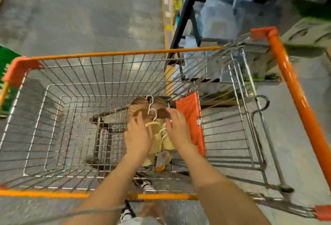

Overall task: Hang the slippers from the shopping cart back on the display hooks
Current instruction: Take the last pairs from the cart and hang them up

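An orange-rimmed wire shopping cart (114,53) fills the view. Inside, near its right half, lie slippers on white hangers: a brown pair (159,107) farther away and a pale yellow pair (165,141) closer to me, with a tag at their near end. Both my arms reach down into the cart. My left hand (138,135) rests over the left side of the slippers, fingers spread. My right hand (177,128) hovers over their right side, fingers apart near a white hanger hook (152,113). Neither hand is closed on anything that I can see.
An orange child-seat flap (190,119) stands just right of the slippers. A black-framed shelf rack (186,10) with packaged goods rises beyond the cart's far right corner. Grey floor stretches ahead to the left. A green object (7,58) sits at the left edge.
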`<control>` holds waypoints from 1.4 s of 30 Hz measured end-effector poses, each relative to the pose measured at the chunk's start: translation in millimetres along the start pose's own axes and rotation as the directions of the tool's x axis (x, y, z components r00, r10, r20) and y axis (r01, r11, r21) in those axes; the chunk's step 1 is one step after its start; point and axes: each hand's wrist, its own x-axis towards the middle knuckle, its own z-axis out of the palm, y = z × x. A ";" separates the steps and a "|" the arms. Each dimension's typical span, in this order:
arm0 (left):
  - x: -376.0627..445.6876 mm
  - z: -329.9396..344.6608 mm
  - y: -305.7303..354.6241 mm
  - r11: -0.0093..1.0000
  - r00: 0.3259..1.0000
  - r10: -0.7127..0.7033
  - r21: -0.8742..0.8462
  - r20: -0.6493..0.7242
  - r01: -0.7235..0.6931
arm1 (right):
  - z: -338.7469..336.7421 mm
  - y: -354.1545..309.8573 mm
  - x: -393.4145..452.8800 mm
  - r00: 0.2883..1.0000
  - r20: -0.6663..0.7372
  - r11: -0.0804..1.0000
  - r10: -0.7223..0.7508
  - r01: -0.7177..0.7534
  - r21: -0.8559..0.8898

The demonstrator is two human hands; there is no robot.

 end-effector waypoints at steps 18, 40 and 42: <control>17.4 63.4 -8.1 0.993 0.950 0.027 0.104 0.312 -0.063 | 56.1 63.8 20.5 0.900 0.427 0.901 0.083 0.115 -0.418; -109.0 -249.2 -47.7 1.000 0.600 0.019 0.028 -0.800 0.006 | -113.7 -299.7 26.8 0.276 -0.215 0.252 -0.937 0.959 0.133; -157.5 -284.5 -56.8 0.999 0.503 -0.029 -0.002 -0.864 0.055 | -129.2 -352.5 -4.1 0.135 -0.276 0.089 -0.952 0.981 0.174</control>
